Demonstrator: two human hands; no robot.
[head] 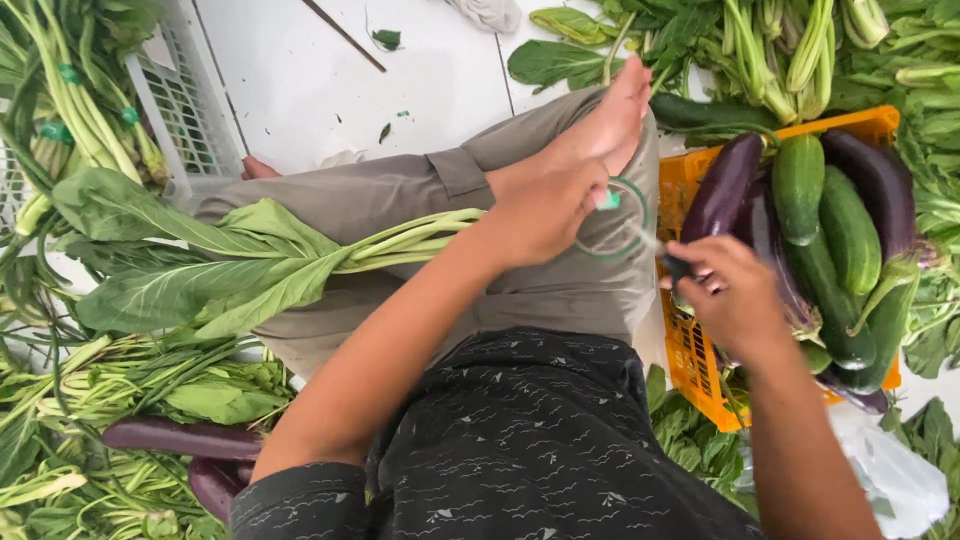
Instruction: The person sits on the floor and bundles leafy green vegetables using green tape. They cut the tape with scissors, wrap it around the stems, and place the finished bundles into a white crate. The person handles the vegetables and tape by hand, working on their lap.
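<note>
A bunch of leafy greens (250, 262) lies across my lap, stems pointing right. My left hand (545, 212) is closed at the stem ends and holds a ring-shaped roll of clear tape with a green rim (628, 222). A strip of tape stretches from the roll to my right hand (735, 298), whose fingers pinch its end just left of the orange crate (690, 345). My bare foot (610, 125) rests above the left hand.
The orange crate holds cucumbers (835, 235) and purple eggplants (722, 185). More greens lie piled at top right (780, 50) and at left (90, 400), where two eggplants (180, 438) also lie. A white plastic basket (185, 100) stands at top left on white floor tiles.
</note>
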